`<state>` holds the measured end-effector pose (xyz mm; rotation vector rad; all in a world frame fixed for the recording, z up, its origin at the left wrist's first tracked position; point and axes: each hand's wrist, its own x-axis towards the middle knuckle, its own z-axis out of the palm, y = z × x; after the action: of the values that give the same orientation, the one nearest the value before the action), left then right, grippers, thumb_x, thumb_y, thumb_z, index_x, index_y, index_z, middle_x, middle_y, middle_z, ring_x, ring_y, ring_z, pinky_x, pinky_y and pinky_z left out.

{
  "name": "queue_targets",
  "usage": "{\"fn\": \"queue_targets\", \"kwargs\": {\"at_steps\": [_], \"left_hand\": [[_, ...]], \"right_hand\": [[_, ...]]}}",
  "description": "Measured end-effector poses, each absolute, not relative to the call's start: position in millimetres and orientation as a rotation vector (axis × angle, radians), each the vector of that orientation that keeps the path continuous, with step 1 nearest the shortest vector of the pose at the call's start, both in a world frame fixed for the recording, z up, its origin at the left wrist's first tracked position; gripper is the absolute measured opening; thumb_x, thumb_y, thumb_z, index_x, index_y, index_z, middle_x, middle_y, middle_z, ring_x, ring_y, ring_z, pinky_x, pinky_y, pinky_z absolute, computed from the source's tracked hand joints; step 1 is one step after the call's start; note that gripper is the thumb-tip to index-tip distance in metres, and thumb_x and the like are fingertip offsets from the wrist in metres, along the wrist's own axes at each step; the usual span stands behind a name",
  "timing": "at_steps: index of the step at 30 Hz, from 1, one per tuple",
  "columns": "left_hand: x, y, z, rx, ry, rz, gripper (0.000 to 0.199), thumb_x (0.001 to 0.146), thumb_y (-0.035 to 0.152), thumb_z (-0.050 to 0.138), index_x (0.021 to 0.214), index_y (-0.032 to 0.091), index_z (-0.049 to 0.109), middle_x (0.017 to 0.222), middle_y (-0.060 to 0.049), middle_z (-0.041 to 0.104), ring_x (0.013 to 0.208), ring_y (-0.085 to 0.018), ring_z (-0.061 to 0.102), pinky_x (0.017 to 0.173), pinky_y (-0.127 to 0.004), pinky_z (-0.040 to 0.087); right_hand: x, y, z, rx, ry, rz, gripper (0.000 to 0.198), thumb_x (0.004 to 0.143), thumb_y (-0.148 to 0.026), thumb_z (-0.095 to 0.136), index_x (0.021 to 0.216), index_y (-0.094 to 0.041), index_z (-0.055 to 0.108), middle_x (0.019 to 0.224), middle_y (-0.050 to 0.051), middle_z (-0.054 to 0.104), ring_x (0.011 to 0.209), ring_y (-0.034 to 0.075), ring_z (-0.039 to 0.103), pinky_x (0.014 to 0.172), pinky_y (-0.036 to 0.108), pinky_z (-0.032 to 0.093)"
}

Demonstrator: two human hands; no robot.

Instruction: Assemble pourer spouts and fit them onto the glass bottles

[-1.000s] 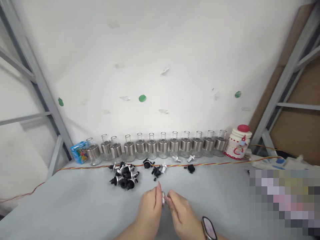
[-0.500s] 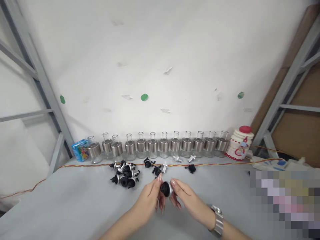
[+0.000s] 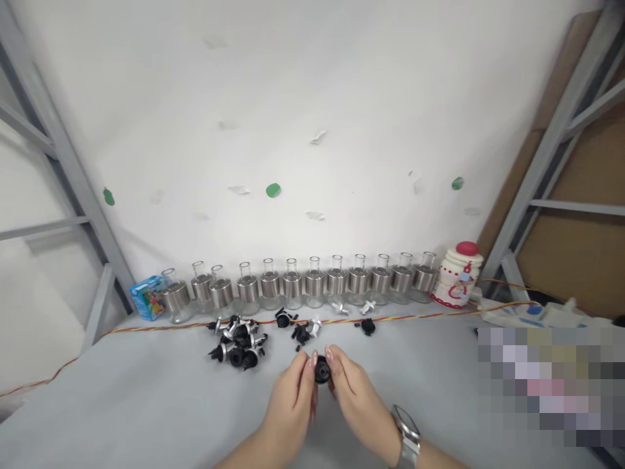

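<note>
Between my two hands is a black, ringed bottle pourer, its round end turned up toward me. My left hand closes on its left side, thumb on top. From the other side my right hand, with a metal watch on the wrist, grips it with thumb and fingers. Just beyond the hands lie small black parts and a white fitting. A heap of black-and-silver pourers lies to the left. The lower fingers of both hands are partly hidden.
A row of glass bottles with steel sleeves stands along the wall. A blue box is at its left end, a white jar with a red lid at its right. A twisted red-yellow wire crosses the grey table.
The pourer has turned from lying sideways to showing its round end. My right hand has come closer to my left. The whole view has shifted slightly.
</note>
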<state>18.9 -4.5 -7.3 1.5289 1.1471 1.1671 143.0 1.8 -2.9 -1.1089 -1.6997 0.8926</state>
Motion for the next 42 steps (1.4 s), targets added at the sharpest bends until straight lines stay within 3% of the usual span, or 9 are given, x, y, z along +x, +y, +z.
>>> {"fn": "queue_targets", "kwargs": {"at_steps": [9, 19, 23, 28, 37, 42], "left_hand": [[25, -4, -13, 1.32, 1.081, 1.113, 0.037, 0.083, 0.051, 0.03, 0.069, 0.019, 0.043, 0.04, 0.008, 0.037, 0.033, -0.007, 0.035, 0.033, -0.018, 0.029], [23, 1, -14, 1.304, 0.992, 1.079, 0.04, 0.078, 0.055, 0.038, 0.066, 0.018, 0.044, 0.037, 0.007, 0.043, 0.031, -0.006, 0.039, 0.033, -0.016, 0.029], [22, 13, -20, 1.187, 0.99, 0.956, 0.049, 0.072, 0.064, 0.039, 0.077, 0.016, 0.047, 0.039, 0.003, 0.052, 0.029, -0.009, 0.045, 0.031, -0.017, 0.031], [20, 22, -31, 1.037, 1.013, 0.827, 0.059, 0.068, 0.071, 0.033, 0.083, 0.016, 0.048, 0.039, 0.001, 0.055, 0.03, -0.013, 0.051, 0.029, -0.019, 0.034], [10, 31, -19, 0.872, 1.045, 0.99, 0.046, 0.058, 0.054, 0.064, 0.077, 0.018, 0.044, 0.066, -0.005, 0.066, 0.061, -0.022, 0.066, 0.044, -0.025, 0.047], [4, 34, -13, 0.816, 1.104, 1.19, 0.052, 0.052, 0.042, 0.074, 0.089, 0.015, 0.051, 0.084, -0.009, 0.064, 0.071, -0.02, 0.065, 0.052, -0.026, 0.05]], "right_hand": [[138, 4, -12, -1.132, -1.717, 0.941, 0.035, 0.089, -0.043, 0.022, 0.068, -0.021, 0.039, 0.055, -0.004, 0.041, 0.052, 0.011, 0.04, 0.052, 0.023, 0.032], [145, 9, -11, -1.111, -1.833, 0.828, 0.033, 0.091, -0.037, 0.022, 0.068, -0.02, 0.038, 0.057, -0.004, 0.042, 0.051, 0.01, 0.039, 0.052, 0.022, 0.032], [150, 22, -17, -1.144, -1.948, 0.674, 0.033, 0.091, -0.035, 0.021, 0.066, -0.021, 0.037, 0.055, -0.004, 0.042, 0.051, 0.011, 0.039, 0.051, 0.023, 0.031], [155, 25, -18, -1.065, -2.172, 0.3, 0.03, 0.091, -0.029, 0.025, 0.068, -0.02, 0.042, 0.066, 0.0, 0.05, 0.063, 0.014, 0.045, 0.062, 0.025, 0.035], [180, 54, -14, -1.136, -2.035, 0.178, 0.02, 0.089, -0.02, 0.033, 0.097, -0.02, 0.052, 0.09, 0.005, 0.054, 0.087, 0.018, 0.048, 0.079, 0.033, 0.039], [194, 76, -31, -1.257, -1.99, 0.057, 0.028, 0.082, -0.011, 0.04, 0.106, -0.018, 0.052, 0.099, 0.009, 0.053, 0.095, 0.022, 0.045, 0.085, 0.04, 0.038]]}}
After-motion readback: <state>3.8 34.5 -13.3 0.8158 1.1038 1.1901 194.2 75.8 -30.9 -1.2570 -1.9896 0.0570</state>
